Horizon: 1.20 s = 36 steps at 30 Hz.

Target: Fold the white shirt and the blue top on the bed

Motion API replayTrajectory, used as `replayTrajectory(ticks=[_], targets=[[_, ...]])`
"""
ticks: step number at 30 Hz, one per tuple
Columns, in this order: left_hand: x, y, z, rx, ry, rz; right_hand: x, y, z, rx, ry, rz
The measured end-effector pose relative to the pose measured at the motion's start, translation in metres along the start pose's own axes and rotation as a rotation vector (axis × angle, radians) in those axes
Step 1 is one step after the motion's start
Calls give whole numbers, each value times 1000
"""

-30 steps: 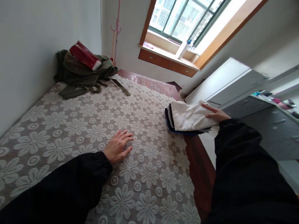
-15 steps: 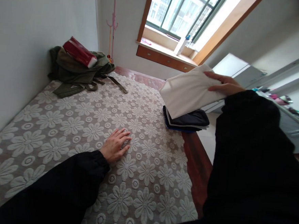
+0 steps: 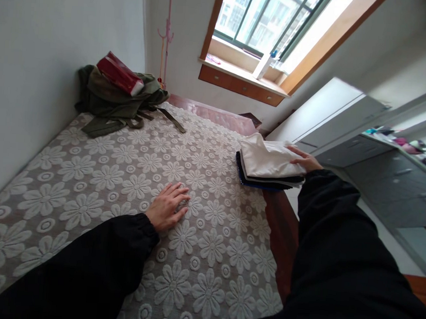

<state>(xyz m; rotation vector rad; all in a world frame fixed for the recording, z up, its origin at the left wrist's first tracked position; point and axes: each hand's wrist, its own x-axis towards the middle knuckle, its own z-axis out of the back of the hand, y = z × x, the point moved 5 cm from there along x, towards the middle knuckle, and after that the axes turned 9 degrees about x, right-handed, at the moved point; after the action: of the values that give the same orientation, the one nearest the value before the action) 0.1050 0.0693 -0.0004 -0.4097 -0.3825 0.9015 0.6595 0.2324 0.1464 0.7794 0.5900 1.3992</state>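
My left hand (image 3: pixel 167 206) lies flat, fingers spread, on the flower-patterned lace bedcover (image 3: pixel 98 180). My right hand (image 3: pixel 305 161) rests on a folded white cloth (image 3: pixel 267 161), fingers closed over its right edge. That cloth tops a small stack of folded dark clothes (image 3: pixel 260 181) at the bed's right edge. Both arms wear black sleeves.
An olive-green bag (image 3: pixel 111 104) with a red book (image 3: pixel 120 73) on it sits at the bed's far left, by the wall. The reddish wooden bed frame (image 3: pixel 279 232) runs along the right side. Grey drawers (image 3: pixel 390 184) stand to the right, and a window with a sill (image 3: pixel 240 79) is beyond.
The white cloth was raised in my right hand half a second ago; now it lies back on the stack. My left hand has stayed put.
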Motion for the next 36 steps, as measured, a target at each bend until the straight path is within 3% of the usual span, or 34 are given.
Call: replayTrajectory(ticks=[4, 10, 16, 18, 21, 23, 26, 28, 31, 34, 36], targets=[[0, 0, -1, -3, -6, -6, 3, -11, 15, -32, -60, -138], [1, 1, 0, 5, -1, -6, -9, -22, 2, -175, -56, -181], [1, 2, -1, -1, -15, -13, -18, 7, -6, -457, -213, -92], [1, 2, -1, -2, -18, -16, -17, 28, -22, -515, -220, 27], [1, 1, 0, 1, -16, -17, -11, 52, -65, -551, -132, 206], [1, 1, 0, 2, -17, -15, -4, 52, -93, -545, -94, 151], [0, 1, 1, 0, -19, -15, 6, 36, -125, -500, -8, -93], [0, 0, 1, -3, -15, -16, 10, 29, -134, -487, 41, -167], [1, 0, 1, -12, -20, -16, 13, 33, -130, -492, 48, -182], [1, 0, 1, -18, -27, -11, 12, 42, -132, -451, -11, -112], [1, 0, 0, -7, -16, -12, 5, 43, -145, -402, -63, -64]])
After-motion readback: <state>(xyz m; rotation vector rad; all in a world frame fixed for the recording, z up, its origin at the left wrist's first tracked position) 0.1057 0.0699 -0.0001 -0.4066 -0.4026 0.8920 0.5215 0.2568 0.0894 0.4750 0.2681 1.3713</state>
